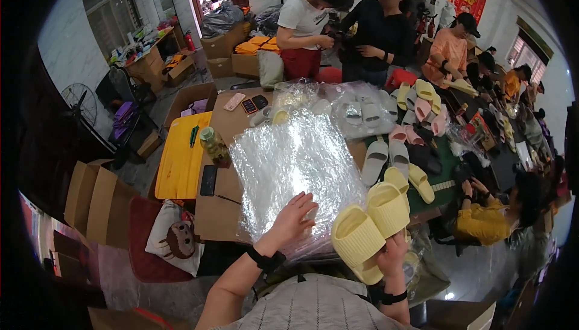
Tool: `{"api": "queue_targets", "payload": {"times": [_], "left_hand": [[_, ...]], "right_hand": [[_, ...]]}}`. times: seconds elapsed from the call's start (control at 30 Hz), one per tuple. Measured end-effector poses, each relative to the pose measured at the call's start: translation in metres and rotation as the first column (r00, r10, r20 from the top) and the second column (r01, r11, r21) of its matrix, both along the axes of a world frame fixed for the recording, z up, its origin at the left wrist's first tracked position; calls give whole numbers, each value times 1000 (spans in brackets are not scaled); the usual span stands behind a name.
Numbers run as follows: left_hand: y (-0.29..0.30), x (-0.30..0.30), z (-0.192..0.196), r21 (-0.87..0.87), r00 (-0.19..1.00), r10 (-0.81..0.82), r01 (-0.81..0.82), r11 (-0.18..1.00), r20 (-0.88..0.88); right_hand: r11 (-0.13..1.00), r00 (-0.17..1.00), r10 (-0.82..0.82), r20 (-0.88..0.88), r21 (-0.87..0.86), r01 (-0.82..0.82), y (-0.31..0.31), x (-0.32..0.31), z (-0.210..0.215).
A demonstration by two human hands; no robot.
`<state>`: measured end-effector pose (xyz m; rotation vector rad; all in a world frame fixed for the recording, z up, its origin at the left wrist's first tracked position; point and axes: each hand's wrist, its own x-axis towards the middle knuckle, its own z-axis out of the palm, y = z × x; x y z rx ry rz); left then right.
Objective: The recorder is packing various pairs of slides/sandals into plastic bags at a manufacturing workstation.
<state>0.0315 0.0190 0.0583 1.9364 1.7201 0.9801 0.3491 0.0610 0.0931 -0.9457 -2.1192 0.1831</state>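
Note:
My right hand (395, 254) grips a pair of pale yellow slide slippers (357, 228) from beneath, near the front edge of the table. The ribbed straps face up and the two slippers overlap side by side. My left hand (291, 220) lies on a stack of clear plastic bags (289, 161), its fingers stretched and partly curled over the shiny film. Nothing shows in its grasp. Just beyond the held pair, grey slippers (375, 160) and another yellow slipper (421, 183) rest on the table.
Pink slippers (422, 110) and bagged grey ones (362, 113) lie farther back. A glass bottle (212, 144), a black phone (208, 180) and a yellow package (181, 155) are on the left. Two people stand across the table; a person in yellow (482, 221) sits at right.

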Motion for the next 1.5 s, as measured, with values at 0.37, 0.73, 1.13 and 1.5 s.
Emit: {"api": "queue_targets", "payload": {"times": [0.37, 0.73, 1.13, 1.5], "left_hand": [[10, 1, -8, -5, 889, 282, -301, 954, 360], [11, 6, 27, 31, 873, 292, -330, 944, 390], [-9, 39, 43, 177, 982, 87, -117, 977, 168], [-33, 51, 68, 201, 979, -133, 101, 974, 154]], "right_hand": [[988, 986, 118, 115, -113, -105, -24, -7, -5], [965, 949, 197, 247, -219, -144, -11, -20, -3], [954, 946, 179, 270, -284, -99, 1, -55, 1], [888, 989, 145, -16, -439, -138, 29, -111, -37]]}}
